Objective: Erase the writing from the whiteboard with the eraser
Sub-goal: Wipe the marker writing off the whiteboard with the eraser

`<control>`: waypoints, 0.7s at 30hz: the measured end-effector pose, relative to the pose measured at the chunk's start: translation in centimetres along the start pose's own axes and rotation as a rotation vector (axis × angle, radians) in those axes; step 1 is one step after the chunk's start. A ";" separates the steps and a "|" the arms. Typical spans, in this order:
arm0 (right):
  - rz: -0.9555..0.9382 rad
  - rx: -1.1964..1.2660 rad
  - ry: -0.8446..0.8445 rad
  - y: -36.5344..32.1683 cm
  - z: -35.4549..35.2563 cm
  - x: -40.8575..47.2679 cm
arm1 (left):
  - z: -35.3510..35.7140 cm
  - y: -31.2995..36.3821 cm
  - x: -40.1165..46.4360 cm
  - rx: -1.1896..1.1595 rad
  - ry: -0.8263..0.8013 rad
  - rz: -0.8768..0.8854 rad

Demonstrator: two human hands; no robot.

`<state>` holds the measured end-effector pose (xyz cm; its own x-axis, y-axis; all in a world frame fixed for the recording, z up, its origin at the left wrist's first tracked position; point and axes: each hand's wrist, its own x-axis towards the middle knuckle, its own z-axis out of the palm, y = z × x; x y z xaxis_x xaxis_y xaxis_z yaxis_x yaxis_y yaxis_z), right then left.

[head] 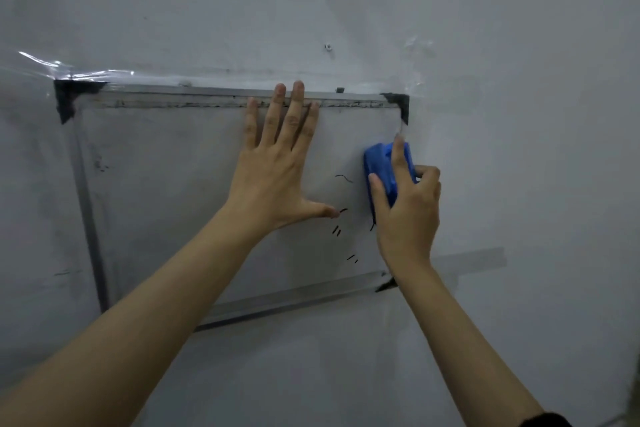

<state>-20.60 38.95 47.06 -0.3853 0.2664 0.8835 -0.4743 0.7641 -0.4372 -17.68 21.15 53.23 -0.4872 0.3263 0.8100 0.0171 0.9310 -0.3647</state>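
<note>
A small whiteboard (166, 191) with a metal frame and black corner pieces hangs on a pale wall. My left hand (277, 166) lies flat and spread on its upper middle, fingertips over the top rail. My right hand (405, 204) grips a blue eraser (381, 163) pressed against the board near its right edge. A few short black marks (341, 215) remain between the two hands and below them; the rest of the board surface looks grey and smudged.
Clear tape (76, 71) runs along the wall above the board's top left corner, and a grey tape strip (474, 258) sits by the lower right corner. A small screw (328, 47) sticks out of the wall above the board.
</note>
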 end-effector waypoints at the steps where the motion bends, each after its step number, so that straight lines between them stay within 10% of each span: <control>1: -0.091 -0.027 -0.026 -0.3 0.2 -1.0 | -0.1 0.0 0.0 -0.005 -0.002 0.002; 4: -0.311 -0.163 -0.086 0.6 -0.2 -1.9 | -0.1 0.0 0.0 -0.004 0.002 0.000; 9: -0.048 -0.095 0.034 -0.1 -0.2 2.0 | 0.1 -0.1 0.0 0.027 -0.003 -0.001; 21: -0.128 -0.224 0.046 -1.8 0.7 -0.8 | 0.1 0.3 0.1 0.021 0.015 -0.011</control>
<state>-20.04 36.98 47.04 -0.2949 0.1815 0.9381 -0.3274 0.9031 -0.2777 -17.82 21.42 53.14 -0.4738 0.3186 0.8210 -0.0063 0.9310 -0.3650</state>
